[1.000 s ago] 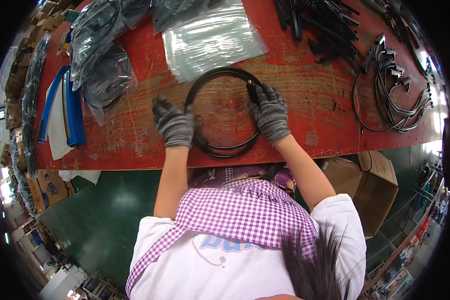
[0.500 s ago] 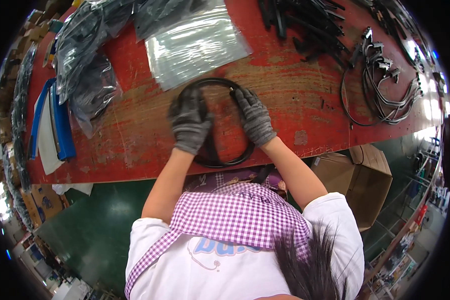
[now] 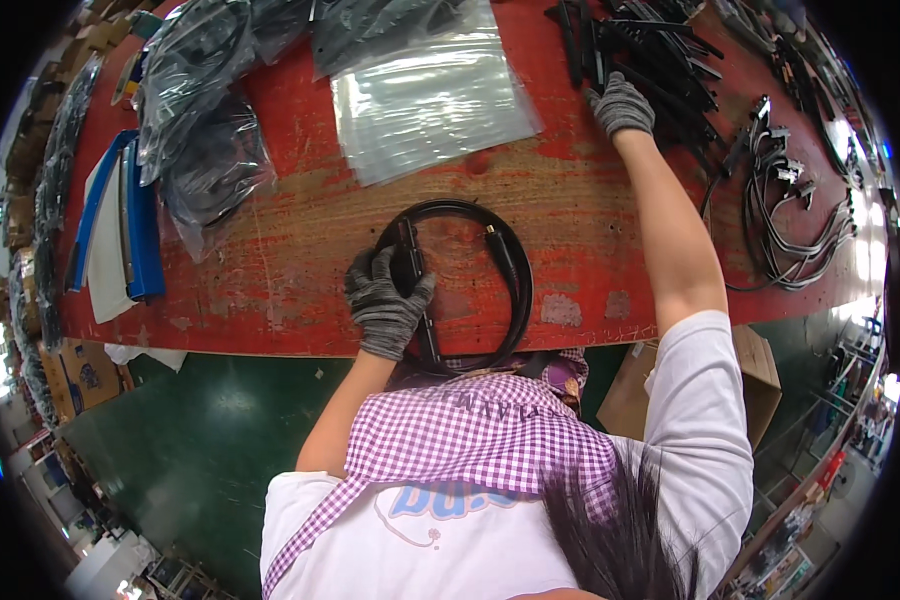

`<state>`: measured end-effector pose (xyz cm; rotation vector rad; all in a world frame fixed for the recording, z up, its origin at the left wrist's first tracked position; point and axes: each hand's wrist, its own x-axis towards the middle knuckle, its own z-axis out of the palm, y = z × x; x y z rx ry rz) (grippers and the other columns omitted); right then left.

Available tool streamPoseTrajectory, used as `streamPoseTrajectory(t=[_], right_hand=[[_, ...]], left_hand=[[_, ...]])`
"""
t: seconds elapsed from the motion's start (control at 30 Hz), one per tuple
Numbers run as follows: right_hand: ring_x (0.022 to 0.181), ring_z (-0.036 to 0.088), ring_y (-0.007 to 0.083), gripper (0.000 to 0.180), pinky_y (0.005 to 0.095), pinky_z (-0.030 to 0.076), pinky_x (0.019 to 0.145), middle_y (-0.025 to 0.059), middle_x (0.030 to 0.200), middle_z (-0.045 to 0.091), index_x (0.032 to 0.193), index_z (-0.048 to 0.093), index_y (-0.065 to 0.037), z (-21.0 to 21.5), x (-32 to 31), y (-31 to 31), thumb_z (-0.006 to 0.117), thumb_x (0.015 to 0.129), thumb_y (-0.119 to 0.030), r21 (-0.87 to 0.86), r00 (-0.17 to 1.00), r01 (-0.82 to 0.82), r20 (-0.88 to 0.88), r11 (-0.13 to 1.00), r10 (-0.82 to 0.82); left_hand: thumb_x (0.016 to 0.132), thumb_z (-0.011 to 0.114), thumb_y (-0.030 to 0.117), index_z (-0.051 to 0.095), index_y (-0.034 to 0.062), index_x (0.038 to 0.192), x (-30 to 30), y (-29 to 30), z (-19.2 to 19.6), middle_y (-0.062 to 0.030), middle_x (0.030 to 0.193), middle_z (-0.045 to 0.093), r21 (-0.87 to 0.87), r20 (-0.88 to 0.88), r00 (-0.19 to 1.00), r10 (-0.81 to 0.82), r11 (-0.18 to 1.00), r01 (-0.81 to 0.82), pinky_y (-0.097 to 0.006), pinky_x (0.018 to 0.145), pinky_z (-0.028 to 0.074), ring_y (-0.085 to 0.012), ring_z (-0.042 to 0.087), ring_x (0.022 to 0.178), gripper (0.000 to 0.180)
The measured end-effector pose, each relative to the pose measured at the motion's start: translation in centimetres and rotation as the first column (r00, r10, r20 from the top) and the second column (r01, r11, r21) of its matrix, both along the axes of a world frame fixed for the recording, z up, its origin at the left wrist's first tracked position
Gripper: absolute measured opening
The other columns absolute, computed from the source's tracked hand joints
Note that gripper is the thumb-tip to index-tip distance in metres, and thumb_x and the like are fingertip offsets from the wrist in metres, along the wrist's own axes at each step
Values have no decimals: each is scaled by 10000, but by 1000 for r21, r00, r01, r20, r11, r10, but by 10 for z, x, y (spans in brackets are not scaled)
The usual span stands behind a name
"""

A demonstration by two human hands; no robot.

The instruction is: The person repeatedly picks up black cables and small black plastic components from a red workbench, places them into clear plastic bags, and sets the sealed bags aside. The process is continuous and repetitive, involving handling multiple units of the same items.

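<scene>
A person in grey knit gloves leaned over a worn red bench (image 3: 270, 290). The left hand (image 3: 385, 305) pressed down on a coiled black cable (image 3: 515, 290), its grip closed over the loop's left side where a black connector ran roughly near-to-far. The coil lay flat at the bench's near edge, an oval with its long axis running near to far, and a second plug end inside the loop pointed away from the person. The right hand (image 3: 620, 103) reached far out to a pile of black cable parts (image 3: 660, 50), fingers curled on them; whether it gripped one could not be told. A clear plastic bag (image 3: 425, 100) lay beyond the coil.
</scene>
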<state>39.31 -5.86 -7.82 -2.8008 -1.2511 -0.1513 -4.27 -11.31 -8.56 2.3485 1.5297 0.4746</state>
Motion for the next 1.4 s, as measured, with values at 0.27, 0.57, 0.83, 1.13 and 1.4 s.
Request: streamPoseTrajectory(t=[0.27,0.57,0.83,1.13,1.4], right_hand=[[591,506,148,162,289,413,530,27,660,528,881,611,-105,30,-6,-15,531,828,-235,684,627,-10,-564,729,538],[551,588,274,310,374,448,519,150,602,581,724,582,-40,68,-249,-191,602,775,-345,163,406,-259,-876,952,260],[660,616,312,480,428,468,609,157,685,615,811,605,-68,42,-289,-171,459,821,-524,-173,562,-630,-774,758,291],[906,569,295,206,384,471,766,113,940,588,887,618,-125,15,-167,18,486,856,-279,163,796,-515,-273,842,540],[993,553,294,277,397,447,851,110,1018,609,1008,634,-227,-12,-153,114,597,753,-329,198,787,-509,-288,838,546]], left_hand=[[617,729,438,495,64,1174,-1,1,3,-194,1184,452,-55,-54,998,-14,998,11,-475,951,310,-355,408,1105,711],[613,724,440,519,59,1169,0,4,6,-199,1210,436,-77,-96,994,-59,996,51,-461,974,294,-352,386,1132,704],[607,719,465,539,122,1172,-3,-3,17,-169,1203,440,-88,-156,975,-160,985,148,-464,977,284,-333,373,1137,685],[679,703,409,553,101,1134,2,3,39,-178,1244,406,-52,-53,970,-237,971,235,-450,988,300,-352,342,1189,569],[761,661,197,594,81,1051,-59,-1,39,-154,1239,430,-180,111,994,-9,983,29,-380,977,343,-299,406,1164,319]])
